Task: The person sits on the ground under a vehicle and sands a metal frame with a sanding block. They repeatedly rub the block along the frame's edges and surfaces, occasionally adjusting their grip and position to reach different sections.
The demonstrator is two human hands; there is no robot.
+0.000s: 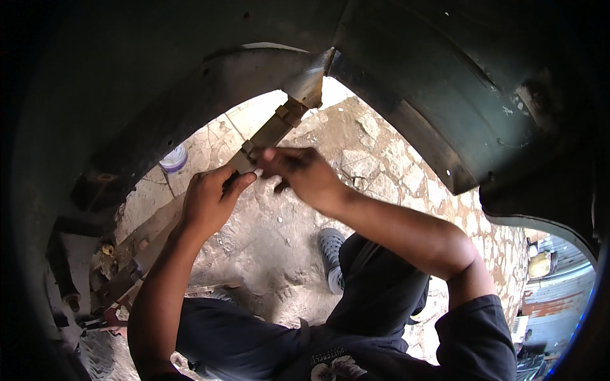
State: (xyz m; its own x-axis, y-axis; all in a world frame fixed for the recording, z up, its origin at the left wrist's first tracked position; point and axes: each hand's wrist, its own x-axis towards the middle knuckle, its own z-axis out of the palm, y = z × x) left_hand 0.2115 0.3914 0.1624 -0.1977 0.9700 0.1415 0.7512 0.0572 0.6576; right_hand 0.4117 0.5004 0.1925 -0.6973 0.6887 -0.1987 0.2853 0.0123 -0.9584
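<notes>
A long, rust-brown metal bar with raised clips, resembling a leaf spring (270,134), slants from the upper middle down toward the left. My left hand (210,198) grips its lower stretch, fingers curled at the edge and thumb lying across the near side. Close beside the thumb, my right hand (308,178) is at the same bar near a clip. Motion smears its bent fingers, so I cannot see whether they pinch anything. At the bar's top end there is a worn metal bracket (307,87) joined to the dark body panel.
Dark green vehicle body panels (419,57) arch overhead and down both sides. A flat metal flange (438,149) hangs at the right. Stony, dusty ground (267,235) lies below, with a white and purple tub (173,159) beyond the bar. Corrugated sheeting (556,298) stands far right.
</notes>
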